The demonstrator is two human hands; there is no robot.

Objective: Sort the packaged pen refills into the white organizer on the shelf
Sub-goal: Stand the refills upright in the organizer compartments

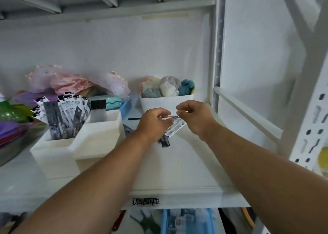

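A white stepped organizer (58, 152) stands on the shelf at the left. Its front-left compartment holds several packaged pen refills (65, 115) upright, and one dark pack (98, 109) stands in the compartment behind. To the right of it, both hands hold a refill pack (174, 127) above the shelf. My left hand (154, 122) grips the pack's lower part and my right hand (195, 115) pinches its upper end. Under the hands lie two more dark packs, one (165, 141) below the held pack and one (128, 130) beside my left wrist.
A white bin (166, 100) of yarn balls stands behind the hands. Pink wrapping and a teal case (106, 100) sit at the back left, with coloured foil (12, 120) at the far left. The shelf's white upright (217, 56) and a pegboard (312, 127) are on the right.
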